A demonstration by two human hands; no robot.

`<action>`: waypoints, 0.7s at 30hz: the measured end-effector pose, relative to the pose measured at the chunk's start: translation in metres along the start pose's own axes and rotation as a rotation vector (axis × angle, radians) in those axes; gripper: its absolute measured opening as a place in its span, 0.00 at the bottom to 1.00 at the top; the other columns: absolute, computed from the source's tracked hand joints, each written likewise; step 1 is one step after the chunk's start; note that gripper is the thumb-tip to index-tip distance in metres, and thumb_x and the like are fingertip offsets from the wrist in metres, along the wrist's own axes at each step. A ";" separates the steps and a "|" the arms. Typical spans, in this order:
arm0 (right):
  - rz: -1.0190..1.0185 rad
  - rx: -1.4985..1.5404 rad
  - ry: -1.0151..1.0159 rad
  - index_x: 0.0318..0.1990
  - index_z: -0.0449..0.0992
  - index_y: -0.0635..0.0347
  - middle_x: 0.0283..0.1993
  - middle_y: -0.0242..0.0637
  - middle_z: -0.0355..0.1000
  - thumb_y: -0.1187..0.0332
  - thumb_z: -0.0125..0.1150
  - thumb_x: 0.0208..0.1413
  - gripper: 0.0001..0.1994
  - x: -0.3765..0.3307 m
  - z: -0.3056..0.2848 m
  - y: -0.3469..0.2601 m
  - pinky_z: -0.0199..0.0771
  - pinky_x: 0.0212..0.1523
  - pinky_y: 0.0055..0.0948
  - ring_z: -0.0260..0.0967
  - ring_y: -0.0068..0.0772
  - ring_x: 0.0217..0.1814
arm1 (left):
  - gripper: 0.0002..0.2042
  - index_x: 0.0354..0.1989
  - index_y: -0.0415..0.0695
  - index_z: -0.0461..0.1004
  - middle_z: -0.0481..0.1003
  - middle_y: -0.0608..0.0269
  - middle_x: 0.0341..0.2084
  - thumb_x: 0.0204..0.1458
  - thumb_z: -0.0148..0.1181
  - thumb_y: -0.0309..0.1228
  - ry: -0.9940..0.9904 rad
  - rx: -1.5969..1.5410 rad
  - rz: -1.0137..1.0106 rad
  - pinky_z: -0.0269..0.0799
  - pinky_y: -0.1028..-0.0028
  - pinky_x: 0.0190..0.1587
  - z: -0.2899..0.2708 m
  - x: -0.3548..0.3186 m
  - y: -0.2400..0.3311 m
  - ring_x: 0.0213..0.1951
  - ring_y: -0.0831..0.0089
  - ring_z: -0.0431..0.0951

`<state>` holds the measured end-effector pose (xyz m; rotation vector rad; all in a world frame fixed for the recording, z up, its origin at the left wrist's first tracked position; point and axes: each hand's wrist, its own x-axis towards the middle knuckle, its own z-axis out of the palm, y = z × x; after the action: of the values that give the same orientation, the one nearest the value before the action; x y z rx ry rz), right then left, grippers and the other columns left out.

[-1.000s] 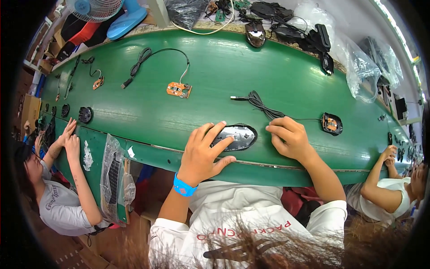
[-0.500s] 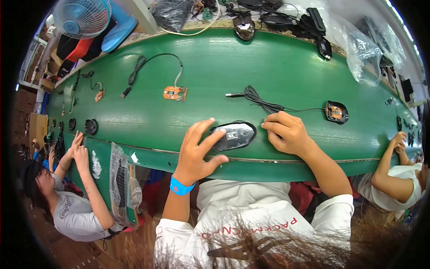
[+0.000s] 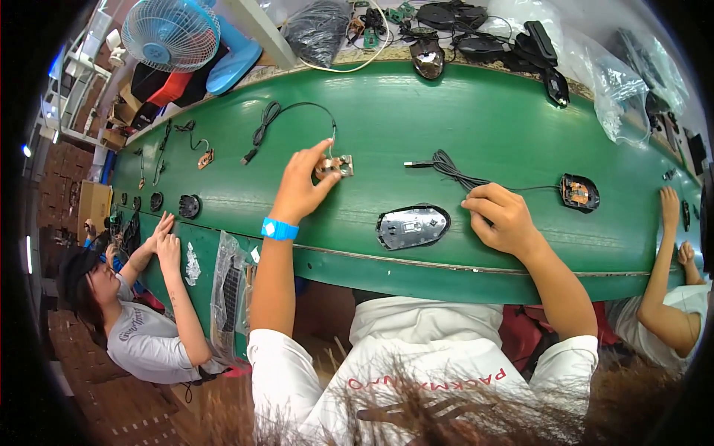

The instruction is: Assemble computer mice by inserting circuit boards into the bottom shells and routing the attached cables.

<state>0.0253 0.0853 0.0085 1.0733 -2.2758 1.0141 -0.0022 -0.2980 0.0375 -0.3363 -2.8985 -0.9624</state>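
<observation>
My left hand (image 3: 303, 178), with a blue band at its wrist, has thumb and fingers closed around an orange circuit board (image 3: 343, 165) on the green belt. A black cable (image 3: 262, 123) runs from the board in a loop to a plug. My right hand (image 3: 506, 219) is curled, its fingertips pinched together; whatever is in them, if anything, is hidden. Between my hands lies a black computer mouse shell (image 3: 413, 227), its inner side up. Just beyond my right hand is a bundled cable (image 3: 450, 171), leading to a mouse base (image 3: 579, 192) with an orange board in it.
More boards with cables (image 3: 206, 157) and black mouse parts (image 3: 190, 206) lie on the belt at left. Two co-workers (image 3: 149, 327) sit at either side. Along the far shelf are a bagged black bundle (image 3: 320, 33), finished mice (image 3: 427, 59), clear plastic bags (image 3: 617, 97) and a blue fan (image 3: 169, 33).
My left hand has left the mouse shell, reached forward and left, and taken hold of the circuit board. My right hand stays curled beside the shell. The whole view has shifted slightly.
</observation>
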 end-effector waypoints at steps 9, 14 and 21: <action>-0.003 0.008 -0.006 0.36 0.81 0.61 0.39 0.38 0.77 0.82 0.64 0.44 0.11 0.002 0.004 -0.002 0.79 0.34 0.33 0.77 0.38 0.35 | 0.21 0.54 0.53 0.79 0.75 0.58 0.52 0.51 0.65 0.22 0.131 0.385 0.290 0.67 0.54 0.64 0.006 0.018 -0.002 0.55 0.54 0.73; -0.001 0.000 0.005 0.37 0.81 0.61 0.39 0.38 0.77 0.81 0.65 0.45 0.10 0.002 0.001 -0.003 0.79 0.35 0.35 0.76 0.39 0.35 | 0.09 0.41 0.48 0.81 0.78 0.61 0.47 0.52 0.64 0.23 0.076 0.524 0.448 0.60 0.50 0.69 0.003 0.021 -0.004 0.52 0.56 0.75; 0.201 0.078 -0.020 0.42 0.76 0.62 0.38 0.40 0.76 0.71 0.72 0.51 0.13 0.032 0.017 -0.028 0.77 0.35 0.33 0.75 0.37 0.34 | 0.05 0.32 0.44 0.78 0.79 0.62 0.30 0.49 0.68 0.23 0.163 0.330 0.347 0.74 0.58 0.48 0.016 -0.009 0.025 0.36 0.59 0.79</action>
<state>0.0267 0.0449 0.0305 0.9008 -2.4158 1.1845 0.0127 -0.2708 0.0376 -0.6695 -2.6616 -0.4289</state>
